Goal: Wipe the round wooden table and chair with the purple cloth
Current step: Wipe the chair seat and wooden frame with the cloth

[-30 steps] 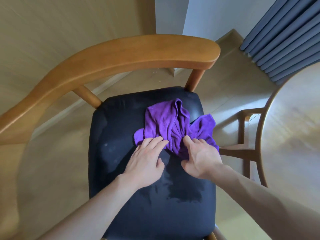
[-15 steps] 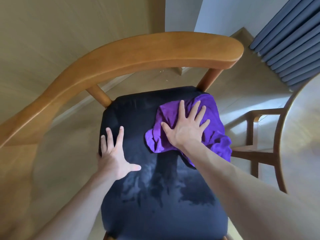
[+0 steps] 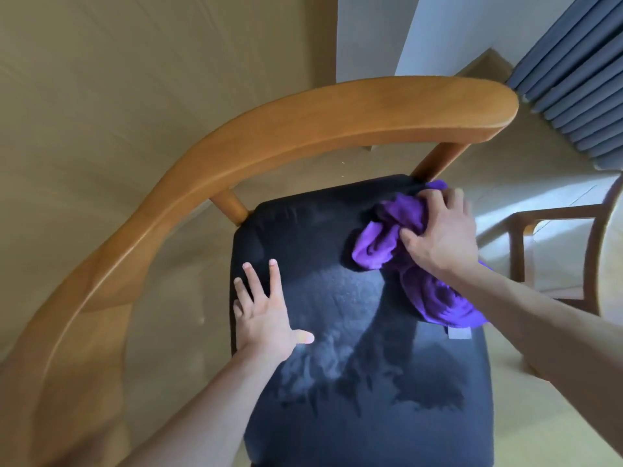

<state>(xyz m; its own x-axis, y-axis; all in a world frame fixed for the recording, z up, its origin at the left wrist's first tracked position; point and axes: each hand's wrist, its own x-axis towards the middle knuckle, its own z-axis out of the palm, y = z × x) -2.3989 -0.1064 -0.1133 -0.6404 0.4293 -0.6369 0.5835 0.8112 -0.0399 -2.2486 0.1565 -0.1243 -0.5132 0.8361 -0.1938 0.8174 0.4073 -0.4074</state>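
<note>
Right grip (image 3: 438,237) bunches purple cloth (image 3: 381,244) on dark seat (image 3: 337,298); left grip (image 3: 266,318) flat, splayed; seat seemingly damp.

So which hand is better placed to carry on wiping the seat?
The right hand: its grip is on the purple cloth at the far right corner of the seat. The left hand lies flat, bracing the left edge.

I am seeing my right hand (image 3: 438,234) gripping the cloth (image 3: 381,244) at the far right corner of the chair (image 3: 303,143) seat; my left hand (image 3: 266,318) is lying flat, fingers spread, on the seat's left edge; damp patches are showing nearer me.
</note>
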